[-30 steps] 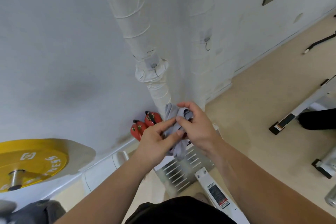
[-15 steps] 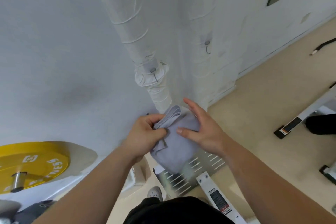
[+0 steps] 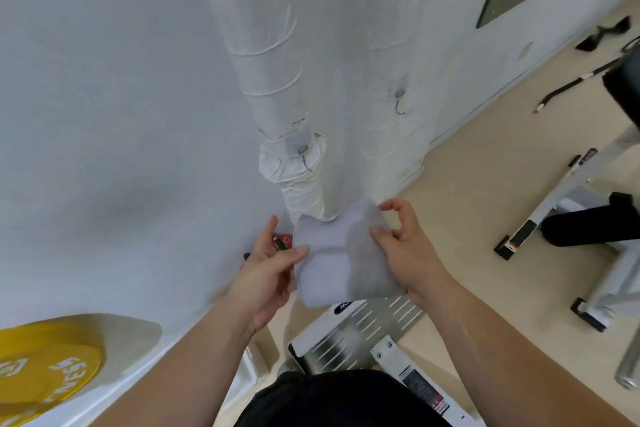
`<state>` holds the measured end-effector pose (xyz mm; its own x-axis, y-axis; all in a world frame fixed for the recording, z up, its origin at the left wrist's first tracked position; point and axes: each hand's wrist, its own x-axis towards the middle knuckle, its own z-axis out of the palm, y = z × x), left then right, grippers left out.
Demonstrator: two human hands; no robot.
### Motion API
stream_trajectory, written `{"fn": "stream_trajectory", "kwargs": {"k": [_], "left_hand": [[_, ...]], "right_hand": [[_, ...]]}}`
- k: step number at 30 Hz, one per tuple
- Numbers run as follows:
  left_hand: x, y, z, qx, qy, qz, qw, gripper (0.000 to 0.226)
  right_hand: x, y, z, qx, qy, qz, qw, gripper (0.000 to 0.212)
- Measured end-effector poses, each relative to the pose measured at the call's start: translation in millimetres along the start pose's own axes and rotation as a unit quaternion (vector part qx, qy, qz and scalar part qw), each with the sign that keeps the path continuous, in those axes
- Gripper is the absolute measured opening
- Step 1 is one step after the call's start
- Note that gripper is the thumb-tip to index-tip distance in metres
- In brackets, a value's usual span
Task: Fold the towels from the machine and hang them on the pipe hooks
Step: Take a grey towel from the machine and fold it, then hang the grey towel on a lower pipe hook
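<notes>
Towel: grey towel [image 3: 341,260] held in the air in front of the foot of the wrapped pipe [image 3: 263,62], above a slotted metal plate [image 3: 360,333] on the floor; it touches neither.
Towel shape: a broad folded pad with one layer lapped over the right half. At 1.0 s ago it was a crumpled wad; at 0.5 s ago a narrower bundle with a seamed edge showing on top. It is now wider and flatter.
Left hand: left hand [image 3: 266,274] pinches the towel's left edge, thumb on the front face. Index finger points up, free of the cloth; the other fingers are hidden behind the towel. At 0.5 s ago it was curled over the top left corner.
Right hand: right hand [image 3: 405,250] pinches the right edge, thumb pressed on the front layer, index finger curled above the upper right corner. At 0.5 s ago its fingers lay flat across the front.
Hand spacing: wider apart than 0.5 s ago, towel stretched between them.
Hooks: one hook [image 3: 304,158] on the wrapped pipe's collar, bare; a second hook [image 3: 400,102] on the neighbouring pipe [image 3: 384,45], bare. Towel is below both.
Surroundings: red object [image 3: 285,239] partly visible behind the left hand, hidden at 0.5 s ago; yellow weight plate [image 3: 45,367] lower left; white bench frame [image 3: 571,191] at right.
</notes>
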<state>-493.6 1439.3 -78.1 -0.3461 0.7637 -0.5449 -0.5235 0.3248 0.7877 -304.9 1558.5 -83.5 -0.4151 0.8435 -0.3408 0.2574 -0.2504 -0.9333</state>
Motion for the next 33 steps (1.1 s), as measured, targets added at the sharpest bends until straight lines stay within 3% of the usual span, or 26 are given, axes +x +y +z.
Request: {"fn": "stream_trajectory", "kwargs": {"k": [3, 6, 9, 10, 11, 13, 16, 18, 22, 25, 26, 29, 31, 33], "left_hand": [[12, 7, -20, 0.032, -0.011, 0.053, 0.998, 0.089], [25, 18, -35, 0.112, 0.016, 0.13, 0.985, 0.055], [28, 30, -45, 0.153, -0.01, 0.171, 0.973, 0.032], [30, 32, -49, 0.166, -0.027, 0.167, 0.972, 0.028], [31, 35, -53, 0.172, -0.054, 0.152, 0.972, 0.028], [38, 38, -63, 0.221, -0.099, 0.121, 0.963, 0.056], [45, 37, -67, 0.339, -0.103, 0.127, 0.926, 0.076], [46, 36, -62, 0.392, -0.071, 0.17, 0.901, 0.07], [46, 36, -47, 0.474, 0.014, 0.254, 0.843, 0.037], [50, 34, -39, 0.51, 0.015, 0.238, 0.827, 0.021], [53, 33, -38, 0.515, 0.017, 0.222, 0.827, 0.021], [66, 33, -36, 0.518, 0.018, 0.189, 0.834, 0.052], [73, 37, -30, 0.488, 0.009, 0.153, 0.859, 0.042], [78, 39, -20, 0.404, 0.032, 0.126, 0.905, 0.027]], "right_hand": [[5, -6, 28, -0.029, 0.018, -0.021, 0.999, 0.027], [6, -16, 52, 0.0, 0.011, -0.021, 1.0, 0.041], [7, -25, 64, 0.044, -0.037, 0.007, 0.998, 0.028], [8, -26, 66, 0.03, -0.058, 0.005, 0.998, 0.034], [9, -28, 67, 0.01, -0.075, 0.002, 0.997, 0.047], [12, -32, 68, -0.058, -0.083, -0.001, 0.995, 0.071], [22, -38, 66, -0.23, -0.092, -0.009, 0.969, 0.088], [32, -37, 62, -0.326, -0.115, -0.03, 0.938, 0.083], [51, -33, 57, -0.438, -0.129, -0.098, 0.884, 0.042], [64, -27, 48, -0.456, -0.137, -0.118, 0.871, 0.044], [71, -24, 42, -0.441, -0.156, -0.121, 0.875, 0.043], [92, -19, 25, -0.359, -0.225, -0.119, 0.898, 0.034], [109, -17, 16, -0.309, -0.234, -0.119, 0.914, 0.034], [127, -15, 10, -0.246, -0.235, -0.137, 0.93, 0.034]]}}
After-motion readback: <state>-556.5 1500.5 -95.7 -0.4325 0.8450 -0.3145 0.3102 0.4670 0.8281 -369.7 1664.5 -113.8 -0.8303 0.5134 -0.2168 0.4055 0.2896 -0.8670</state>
